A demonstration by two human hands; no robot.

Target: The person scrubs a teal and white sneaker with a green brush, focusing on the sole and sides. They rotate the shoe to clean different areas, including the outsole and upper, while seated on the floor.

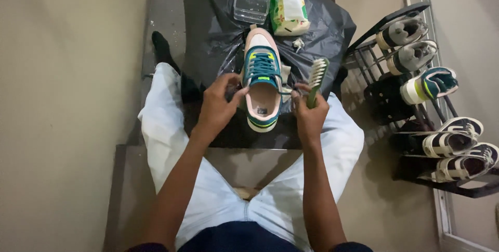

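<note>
Black plastic sheet (pixel 322 33) covers grey floor beside shoe rack (pixel 387 23).

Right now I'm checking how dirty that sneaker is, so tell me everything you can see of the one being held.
The sneaker is a low lace-up with a pale pink toe and lining, teal panels and laces, yellow-green accents and a whitish sole. It points away from the person, opening up, above a black plastic bag. The left hand grips its side; the right hand, holding a green brush, touches its other side. Dirt is too fine to judge.
</note>
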